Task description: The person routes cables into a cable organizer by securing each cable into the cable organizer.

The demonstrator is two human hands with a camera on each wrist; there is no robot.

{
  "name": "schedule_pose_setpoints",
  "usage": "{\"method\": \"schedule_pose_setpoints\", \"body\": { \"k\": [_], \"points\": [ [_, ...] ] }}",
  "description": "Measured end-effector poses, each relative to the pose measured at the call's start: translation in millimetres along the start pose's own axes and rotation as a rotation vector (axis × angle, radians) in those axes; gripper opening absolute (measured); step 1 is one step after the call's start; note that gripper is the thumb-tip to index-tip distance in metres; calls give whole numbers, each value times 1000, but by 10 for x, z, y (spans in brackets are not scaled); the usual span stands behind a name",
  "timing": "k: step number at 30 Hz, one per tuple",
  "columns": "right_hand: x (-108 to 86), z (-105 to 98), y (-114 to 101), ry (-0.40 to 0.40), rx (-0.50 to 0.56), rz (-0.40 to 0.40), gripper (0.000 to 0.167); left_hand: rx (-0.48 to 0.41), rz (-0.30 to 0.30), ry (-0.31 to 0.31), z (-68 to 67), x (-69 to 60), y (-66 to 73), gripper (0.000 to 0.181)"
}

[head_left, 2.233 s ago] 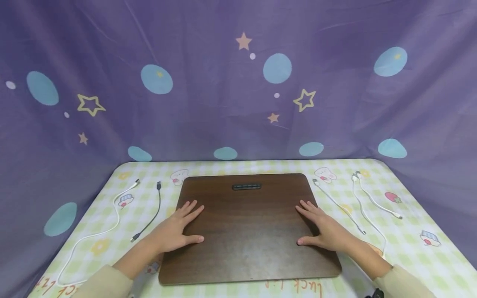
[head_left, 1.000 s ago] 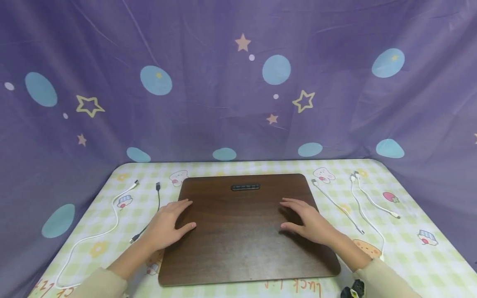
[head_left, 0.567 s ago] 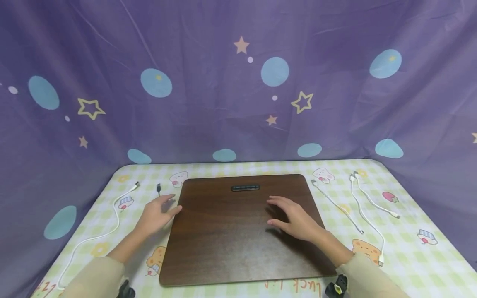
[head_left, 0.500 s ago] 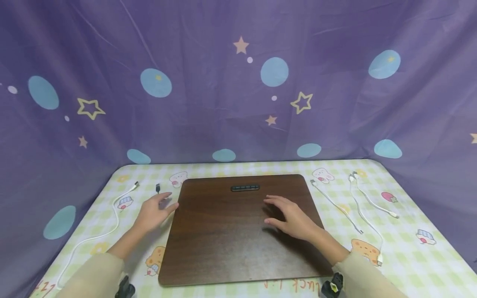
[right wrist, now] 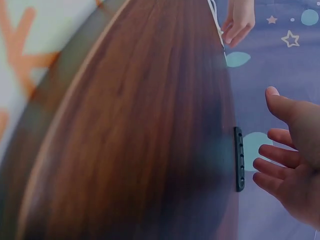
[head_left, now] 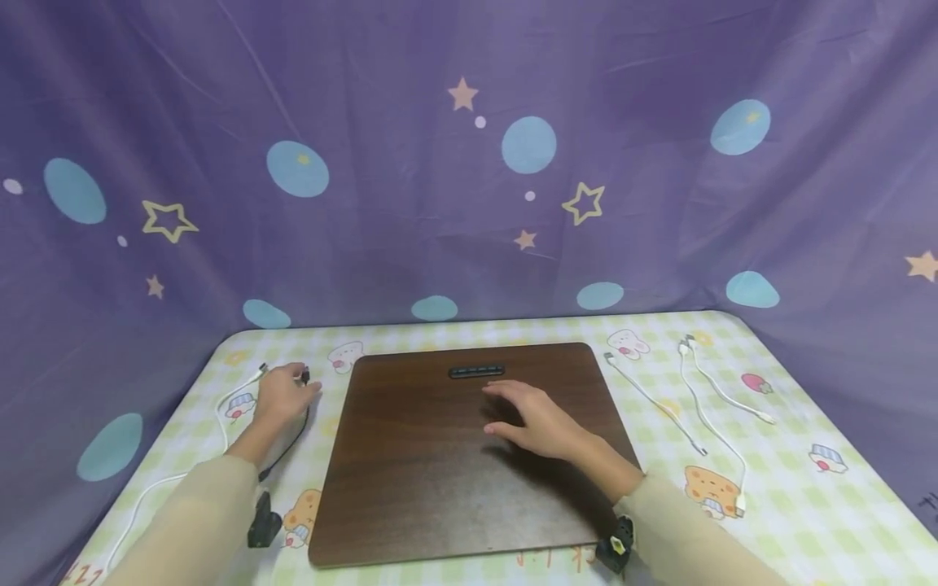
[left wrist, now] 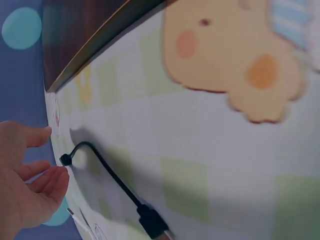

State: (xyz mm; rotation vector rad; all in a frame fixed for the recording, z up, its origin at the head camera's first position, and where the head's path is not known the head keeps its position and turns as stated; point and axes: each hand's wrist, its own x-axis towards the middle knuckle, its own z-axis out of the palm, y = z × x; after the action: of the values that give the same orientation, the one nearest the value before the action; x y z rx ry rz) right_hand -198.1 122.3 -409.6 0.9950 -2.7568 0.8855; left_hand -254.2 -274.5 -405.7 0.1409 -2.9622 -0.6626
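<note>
Left hand (head_left: pixel 282 395): moved left, unclenched beside thin black cable (left wrist: pixel 114 175)
Right hand (head_left: pixel 538 419): likewise, relaxed above brown rectangular wood-grain board (head_left: pixel 440 480)

My left hand (head_left: pixel 282 395) has come right off the wooden board (head_left: pixel 454 472), lol. A couple of seconds ago it was on there with fingers spread; now it's out by the far plug (left wrist: pixel 65 159) of the short black cable (left wrist: pixel 112 174), thumb and fingers either side. Can't tell if I'm touching it. My left arm now hides a middle stretch of the left white cable (head_left: pixel 150 487). Right hand (head_left: pixel 538 419) went from spread on the board's right side to hovering nearer the middle, which uncovered a white cable's near end (head_left: pixel 740 511).
</note>
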Motion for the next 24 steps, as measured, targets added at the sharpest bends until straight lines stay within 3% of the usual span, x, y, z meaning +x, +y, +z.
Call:
{"method": "schedule_pose_setpoints", "body": {
  "k": [8,24],
  "points": [
    [102,65,-53,-25,26,-10,56,1,-109,-35,3,156,-76,53],
    [332,143,-164,-42,65,-26,55,12,-188,-11,72,294,-136,36]
  ]
}}
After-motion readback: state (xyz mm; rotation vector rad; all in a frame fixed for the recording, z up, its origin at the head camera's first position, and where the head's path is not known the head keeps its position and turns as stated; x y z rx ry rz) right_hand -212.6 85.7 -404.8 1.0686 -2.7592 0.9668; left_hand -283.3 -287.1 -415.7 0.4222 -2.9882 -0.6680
